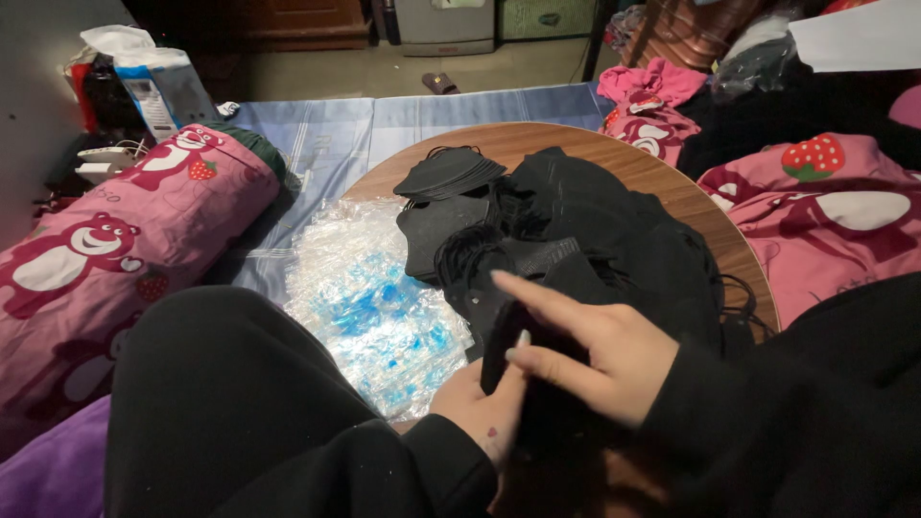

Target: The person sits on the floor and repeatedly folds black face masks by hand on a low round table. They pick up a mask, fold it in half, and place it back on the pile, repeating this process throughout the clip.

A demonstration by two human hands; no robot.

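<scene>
Head view shows both hands meeting low over the near edge of a round wooden table (662,187). The right hand (600,355) reaches in from the right, its index finger stretched out toward the upper left and its thumb pressed against a black face mask (501,347), so it pinches the mask rather than closing into a fist. The left hand (483,408) comes up from below, fingers curled around the lower end of the same mask; how tightly it closes is partly hidden by the right hand. The mask stands nearly on end between them, its long axis running from the bottom toward the top of the picture, tilted slightly. Just beyond the hands lies a large heap of black masks (595,235) with tangled ear loops, and behind it a neater fanned stack of masks (446,173). To the left of the hands a pile of clear plastic wrappers (369,302) with blue print covers the table's left part and crowds the left hand. A pink bolster with bear print (106,259) lies far left, a matching pink blanket (825,206) at right, and a blue sheet (336,134) spreads behind the table.
</scene>
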